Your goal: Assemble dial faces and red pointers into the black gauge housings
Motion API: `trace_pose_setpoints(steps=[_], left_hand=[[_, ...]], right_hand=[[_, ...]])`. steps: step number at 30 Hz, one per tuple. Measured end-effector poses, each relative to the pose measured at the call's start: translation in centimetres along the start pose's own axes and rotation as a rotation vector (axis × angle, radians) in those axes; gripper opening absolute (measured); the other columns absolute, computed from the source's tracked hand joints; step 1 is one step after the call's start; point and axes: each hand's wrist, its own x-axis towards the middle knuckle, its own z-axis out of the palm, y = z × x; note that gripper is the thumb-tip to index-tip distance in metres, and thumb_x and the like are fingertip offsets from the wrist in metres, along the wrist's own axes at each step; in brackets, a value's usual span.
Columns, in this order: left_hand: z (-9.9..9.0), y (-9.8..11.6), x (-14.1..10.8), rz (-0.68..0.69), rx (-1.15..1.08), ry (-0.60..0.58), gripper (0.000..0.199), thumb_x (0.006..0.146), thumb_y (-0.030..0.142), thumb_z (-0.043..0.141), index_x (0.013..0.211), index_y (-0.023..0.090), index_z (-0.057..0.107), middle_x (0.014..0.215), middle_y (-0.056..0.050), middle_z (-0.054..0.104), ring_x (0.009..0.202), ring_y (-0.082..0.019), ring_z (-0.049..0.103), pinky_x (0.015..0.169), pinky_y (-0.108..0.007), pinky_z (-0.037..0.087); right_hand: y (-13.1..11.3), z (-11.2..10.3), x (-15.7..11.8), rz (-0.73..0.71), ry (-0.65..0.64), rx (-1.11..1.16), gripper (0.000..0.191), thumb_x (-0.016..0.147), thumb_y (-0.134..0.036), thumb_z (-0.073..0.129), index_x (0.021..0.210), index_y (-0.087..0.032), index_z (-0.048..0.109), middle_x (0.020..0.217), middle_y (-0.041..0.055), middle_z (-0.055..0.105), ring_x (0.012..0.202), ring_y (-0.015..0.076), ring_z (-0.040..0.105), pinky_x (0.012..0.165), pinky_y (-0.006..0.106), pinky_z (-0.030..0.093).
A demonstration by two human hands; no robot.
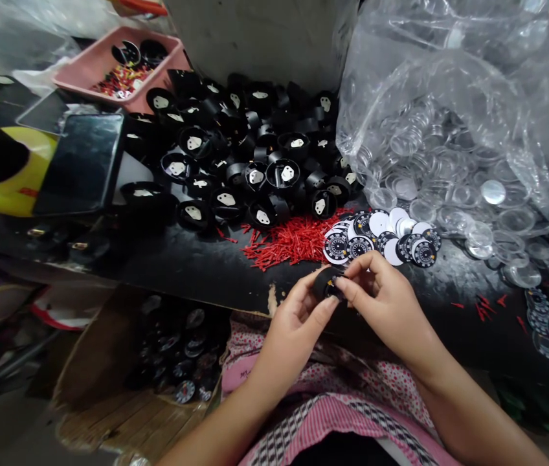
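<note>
Near the table's front edge, my left hand (298,317) grips a small black round housing (324,283) between thumb and fingers. My right hand (384,301) pinches at the housing's right side, its thumb and fingertips against the face; whether it holds a smaller part there is too small to tell. Just beyond the hands lies a pile of red needles (294,243). To its right are round printed dials (359,246), some turned white side up. Behind them is a heap of black housings (281,173) with white inner plates.
A plastic bag of clear round covers (454,155) fills the back right. At left are a pink tray (168,61), a phone (80,162) and a yellow roll (36,171). Below the table edge sits a cardboard box (90,349) of finished-looking dials. Loose needles (484,307) lie right.
</note>
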Motion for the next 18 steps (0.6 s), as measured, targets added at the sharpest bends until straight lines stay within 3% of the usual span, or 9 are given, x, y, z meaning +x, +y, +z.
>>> trace_pose_setpoints(steps=[10,14,18], left_hand=[[-2.3,0.0,-1.2,0.053,0.276,0.025,0.033,0.084,0.02,0.064,0.115,0.028,0.068,0.122,-0.004,0.072,0.119,-0.026,0.064,0.104,-0.042,0.048],[-3.8,0.2,-0.8,0.06,0.017,0.149,0.026,0.086,0.029,0.065,0.112,0.027,0.067,0.117,-0.003,0.073,0.111,-0.024,0.067,0.101,-0.042,0.051],[-4.0,0.4,-0.6,0.021,-0.264,0.17,0.017,0.085,0.025,0.068,0.102,0.022,0.066,0.107,-0.005,0.075,0.106,-0.024,0.07,0.096,-0.04,0.055]], right_hand=[[-0.3,0.0,-0.9,-0.174,-0.16,-0.195,0.014,0.091,-0.02,0.054,0.103,-0.022,0.059,0.094,0.0032,0.07,0.079,0.0162,0.065,0.072,0.03,0.049],[-0.7,0.9,1.7,-0.347,-0.101,-0.621,0.014,0.094,-0.022,0.052,0.097,-0.019,0.065,0.094,0.007,0.072,0.087,0.0234,0.063,0.08,0.039,0.042],[-1.4,2.1,4.0,-0.448,-0.07,-1.086,0.017,0.093,-0.019,0.049,0.091,-0.015,0.066,0.092,0.0132,0.07,0.089,0.0306,0.059,0.076,0.043,0.034]])
